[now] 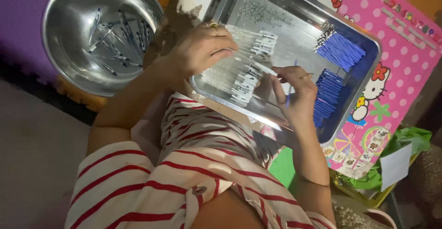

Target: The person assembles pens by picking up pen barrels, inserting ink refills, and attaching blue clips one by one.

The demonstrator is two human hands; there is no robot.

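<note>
Left hand [202, 49] grips clear pen barrels [239, 72] in tray [368, 49]; right hand [297, 91] pinches blue refill [290, 88], upright, just right of barrels.

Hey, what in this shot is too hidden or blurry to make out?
Head view:
- Clear pen barrels: the left hand covers their near ends.
- Right hand: its grip on the blue refill is blurred.
- Small springs in the steel tray: too small to count.

One tray [363, 40], one bowl [60, 68], two hands.
</note>
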